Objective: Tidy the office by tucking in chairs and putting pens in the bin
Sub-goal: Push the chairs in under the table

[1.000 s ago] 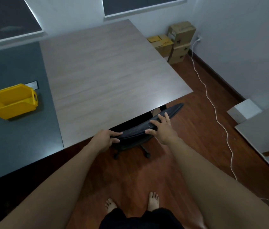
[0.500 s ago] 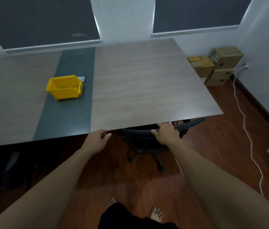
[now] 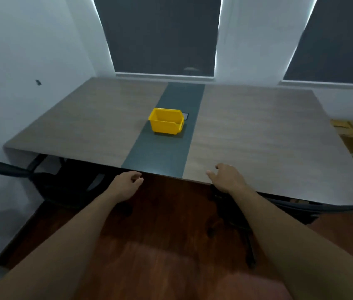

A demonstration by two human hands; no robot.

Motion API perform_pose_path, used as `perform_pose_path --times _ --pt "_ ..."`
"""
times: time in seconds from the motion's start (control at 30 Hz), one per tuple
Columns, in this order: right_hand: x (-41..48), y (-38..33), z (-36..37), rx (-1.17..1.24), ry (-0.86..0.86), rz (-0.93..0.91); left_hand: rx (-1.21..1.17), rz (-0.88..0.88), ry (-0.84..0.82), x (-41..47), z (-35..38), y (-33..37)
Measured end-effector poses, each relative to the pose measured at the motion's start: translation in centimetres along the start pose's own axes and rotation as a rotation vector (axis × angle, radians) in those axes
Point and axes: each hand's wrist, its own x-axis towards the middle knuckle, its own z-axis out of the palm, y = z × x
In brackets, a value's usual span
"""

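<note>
Where windows stand, table (image 3: 258, 131), yellow bin (image 3: 166, 121)

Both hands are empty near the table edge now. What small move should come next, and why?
Probably step left and reach for the left chair: its backrest sticks out past the table corner, while the right chair sits mostly under the edge. Both the left hand and right hand are open and free. No pens are visible.

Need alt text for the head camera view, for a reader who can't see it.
Two bare hands, left hand and right hand, hang empty at the near edge of a long wooden table. A yellow bin sits on the table's dark centre strip. Dark chairs are pushed under the table at left and right.
</note>
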Motion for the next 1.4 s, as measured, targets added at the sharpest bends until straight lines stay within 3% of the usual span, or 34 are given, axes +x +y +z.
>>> perform_pose_path --times 0.63,1.27,1.4 --pt "-0.5 -38.3 13.9 -0.039 -0.003 -0.276 -0.082 -0.146 0.187 -3.8 -23.2 -32.4" --pt "10.6 -63.5 26.8 0.006 -0.225 -0.51 -0.143 -0.299 0.314 3.1 -34.3 -51.4" --pt "11.8 -66.5 30.1 -0.012 -0.28 -0.519 -0.146 -0.298 0.271 6.0 -35.1 -54.2"
